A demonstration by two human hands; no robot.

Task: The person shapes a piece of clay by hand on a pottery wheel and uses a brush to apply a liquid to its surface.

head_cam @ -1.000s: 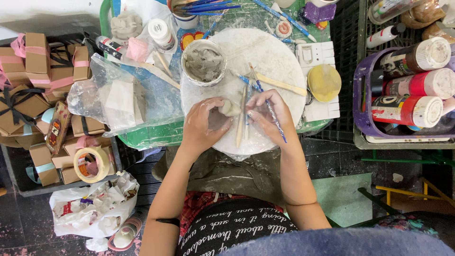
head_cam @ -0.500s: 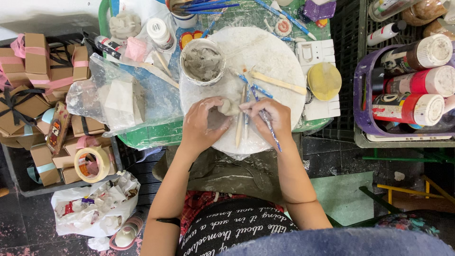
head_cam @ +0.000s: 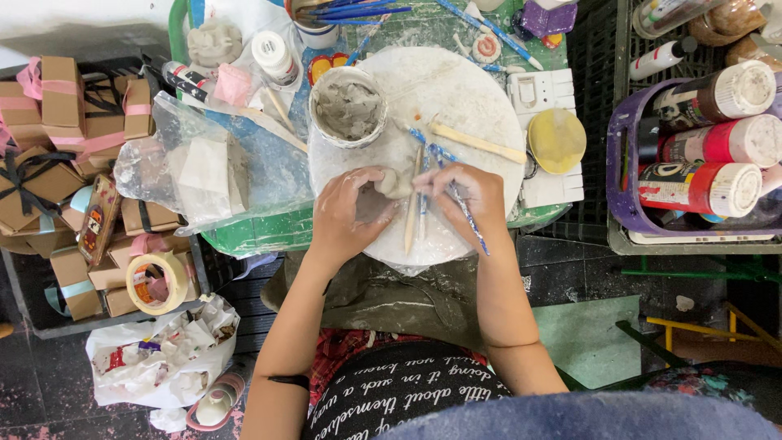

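Seen from above, at the centre of the frame: left hand [head_cam: 350, 213] curled over a small lump of grey clay [head_cam: 394, 182], fingers bent and closed around its left side; right hand [head_cam: 466, 195] touching the lump's right side with its fingertips, mostly closed, a thin blue-handled brush [head_cam: 464, 213] pinched between its fingers and slanting down toward the lower right; both hands smeared with pale clay.

Lump resting on a round white board [head_cam: 456, 90], just above the board's lower middle; a pale wooden stick [head_cam: 411, 213] lying upright just right of the lump, between the two hands; a second flat wooden stick [head_cam: 479, 143] lying aslant above the right hand; a bowl of wet grey clay [head_cam: 349, 106] on the board's upper left, well above the left hand.

Left of the board, a clear plastic bag [head_cam: 187, 167] with a pale block inside; farther left, a heap of small brown cardboard boxes [head_cam: 73, 106] tied with pink and black ribbon; a roll of tape [head_cam: 156, 282] at lower left, a crumpled white bag [head_cam: 159, 354] below it.

Right of the board, a yellow disc [head_cam: 557, 140] on a white tray; at far right, a purple basket [head_cam: 621, 163] holding paint bottles [head_cam: 707, 186] on their sides; blue brushes [head_cam: 350, 11] in a cup at the top centre.
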